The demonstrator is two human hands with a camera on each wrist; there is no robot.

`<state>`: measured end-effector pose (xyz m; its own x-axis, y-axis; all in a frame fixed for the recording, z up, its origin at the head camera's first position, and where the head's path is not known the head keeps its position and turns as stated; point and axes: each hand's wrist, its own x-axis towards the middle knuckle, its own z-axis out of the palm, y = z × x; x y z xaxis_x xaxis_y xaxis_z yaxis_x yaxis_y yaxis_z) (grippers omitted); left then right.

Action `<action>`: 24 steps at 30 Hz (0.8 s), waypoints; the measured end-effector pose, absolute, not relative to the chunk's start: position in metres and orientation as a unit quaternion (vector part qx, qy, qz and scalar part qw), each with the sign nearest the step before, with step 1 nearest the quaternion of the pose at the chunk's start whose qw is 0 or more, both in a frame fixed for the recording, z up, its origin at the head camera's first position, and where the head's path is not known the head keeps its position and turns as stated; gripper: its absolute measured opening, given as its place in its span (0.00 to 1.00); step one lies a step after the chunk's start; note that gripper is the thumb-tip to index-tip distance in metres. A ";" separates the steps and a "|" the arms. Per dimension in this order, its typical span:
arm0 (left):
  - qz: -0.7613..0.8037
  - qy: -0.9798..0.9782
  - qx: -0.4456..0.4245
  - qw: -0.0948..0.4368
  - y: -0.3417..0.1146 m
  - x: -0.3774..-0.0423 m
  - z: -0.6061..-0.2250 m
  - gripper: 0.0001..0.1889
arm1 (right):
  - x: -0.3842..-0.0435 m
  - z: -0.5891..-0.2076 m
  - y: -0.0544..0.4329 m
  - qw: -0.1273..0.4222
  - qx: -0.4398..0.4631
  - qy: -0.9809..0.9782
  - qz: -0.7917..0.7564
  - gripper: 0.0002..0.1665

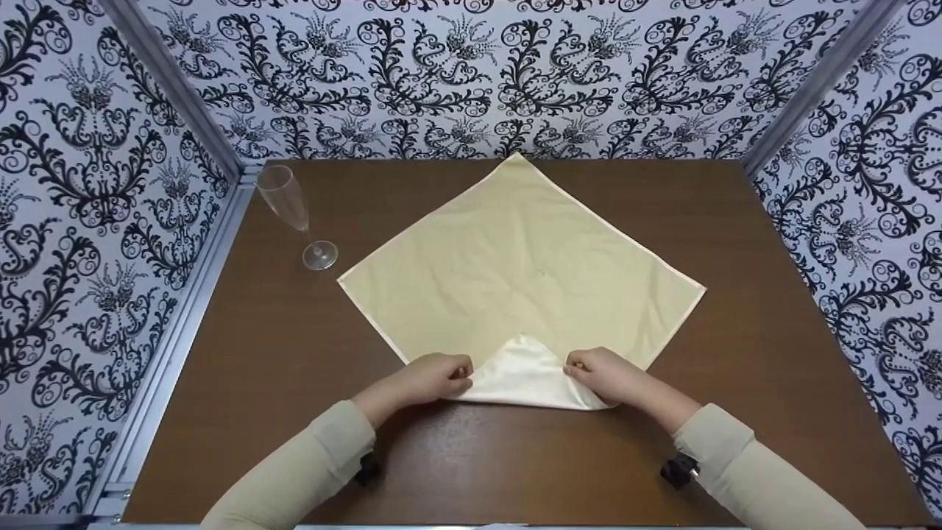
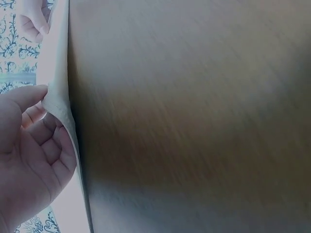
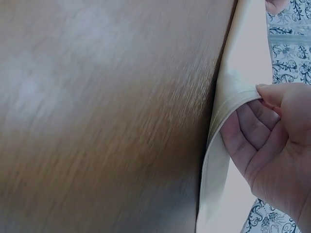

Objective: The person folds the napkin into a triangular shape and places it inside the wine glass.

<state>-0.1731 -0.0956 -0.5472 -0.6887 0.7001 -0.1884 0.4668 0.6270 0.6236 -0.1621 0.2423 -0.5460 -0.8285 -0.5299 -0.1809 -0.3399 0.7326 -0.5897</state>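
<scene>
The left hand [image 1: 430, 377] and right hand [image 1: 609, 375] pinch the pale yellow cloth [image 1: 515, 265] beside its folded-over corner.

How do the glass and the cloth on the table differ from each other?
The glass is clear and see-through; the cloth is pale yellow and opaque. The glass stands upright; the cloth lies mostly flat, its near corner folded over. The left hand and right hand grip the cloth, while neither touches the glass. Both things are on the brown table.
</scene>
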 end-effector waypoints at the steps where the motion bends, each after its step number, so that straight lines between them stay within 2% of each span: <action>1: 0.274 0.876 0.334 0.212 -0.096 -0.172 -0.547 0.05 | -0.161 -0.545 0.242 0.170 -0.240 0.915 -0.277 0.11; 17: 0.295 0.867 0.338 0.218 -0.098 -0.166 -0.524 0.05 | -0.155 -0.518 0.241 0.154 -0.248 0.919 -0.264 0.11; 24: 0.300 0.873 0.329 0.198 -0.098 -0.167 -0.510 0.06 | -0.157 -0.500 0.240 0.135 -0.243 0.921 -0.272 0.11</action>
<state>-0.1667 -0.0979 -0.5104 -0.7053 0.6933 -0.1482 0.4553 0.6031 0.6549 -0.1573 0.2399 -0.4999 -0.8457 -0.5210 -0.1157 -0.3744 0.7337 -0.5670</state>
